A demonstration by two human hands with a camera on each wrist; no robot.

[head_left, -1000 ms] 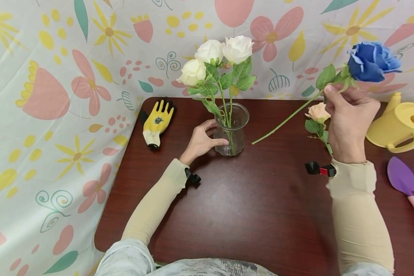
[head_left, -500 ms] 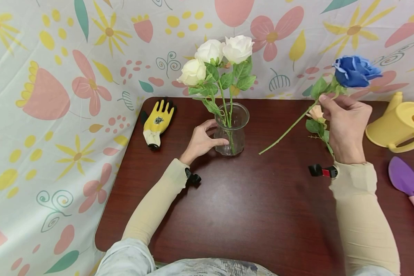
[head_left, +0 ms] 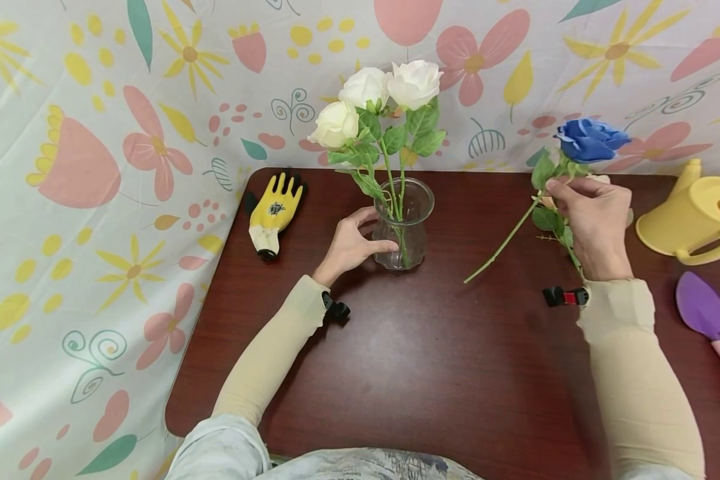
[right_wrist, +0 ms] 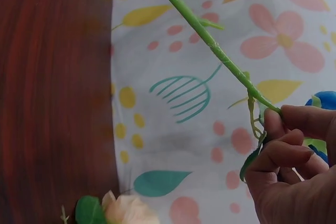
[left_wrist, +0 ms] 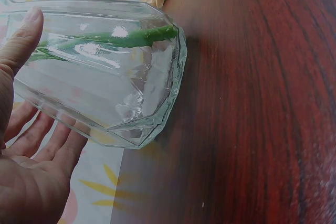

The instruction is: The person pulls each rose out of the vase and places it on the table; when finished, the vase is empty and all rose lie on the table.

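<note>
My left hand holds the clear glass vase by its left side, thumb in front and fingers behind. In the left wrist view, green stems show through the faceted vase. White roses with green leaves stand in it, leaning left. To the right, my right hand pinches a blue rose by the stem just below its bloom. The rose's bare stem slants down toward the left, apart from the vase. A peach rose lies on the table, partly hidden behind my right hand in the head view.
On the table's left lies a yellow and black work glove. A yellow watering can and a purple trowel with a pink handle are at the right. Flower-patterned cloth hangs behind and left of the dark red-brown table.
My right hand has lowered the blue rose and brought its bloom leftward, while the stem's lower end has moved down and right. My left hand and the vase stay in place.
</note>
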